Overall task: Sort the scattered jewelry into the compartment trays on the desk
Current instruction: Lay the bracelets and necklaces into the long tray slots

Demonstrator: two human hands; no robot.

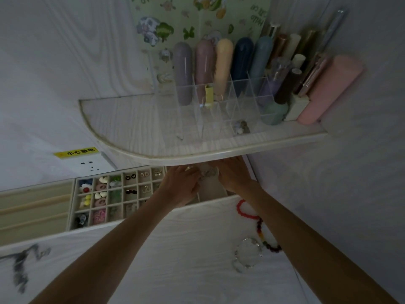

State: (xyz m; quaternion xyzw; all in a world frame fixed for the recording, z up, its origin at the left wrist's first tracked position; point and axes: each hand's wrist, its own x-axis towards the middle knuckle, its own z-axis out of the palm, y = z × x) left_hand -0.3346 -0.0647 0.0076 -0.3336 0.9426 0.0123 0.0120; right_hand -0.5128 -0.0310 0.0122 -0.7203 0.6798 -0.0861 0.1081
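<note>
White wood-grain desk (186, 249) fills the lower frame; a rounded shelf (135, 137) spans the centre, carrying a clear acrylic organiser (219, 110) of coloured tubes. At left centre sits the compartment tray (119, 195), its cells holding earrings and charms. Both hands meet under the shelf edge at centre — left hand (180, 186) and right hand (235, 177) together pinching a pale beaded piece (208, 173) over a beige tray (212, 190). Lower right: red bead bracelet (242, 210), multicoloured bead strand (266, 240), clear crystal bracelet (248, 253) — all loose on the desk.
</note>
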